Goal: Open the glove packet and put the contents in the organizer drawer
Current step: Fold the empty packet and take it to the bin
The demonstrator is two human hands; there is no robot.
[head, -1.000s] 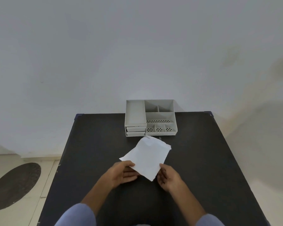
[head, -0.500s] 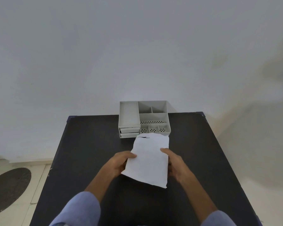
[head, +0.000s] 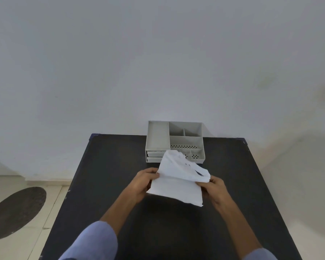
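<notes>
The white paper glove packet (head: 178, 184) is held above the black table (head: 105, 175), both hands gripping it. My left hand (head: 144, 182) pinches its left edge. My right hand (head: 215, 186) holds the right edge, where the top sheet is peeled up and folded back. Dark print shows inside the fold. Behind the packet stands the grey organizer (head: 174, 140) at the table's far edge, with open top compartments and two shut drawers (head: 154, 156) at its lower left. The packet's raised top hides part of the organizer's front.
A white wall rises directly behind the table. To the left lies a light tiled floor with a dark oval mat (head: 15, 209). Both forearms in blue sleeves reach in from the near edge.
The packet was turned from a slanted to an upright hold and lifted. Its top sheet is now peeled up and folded toward my right hand.
</notes>
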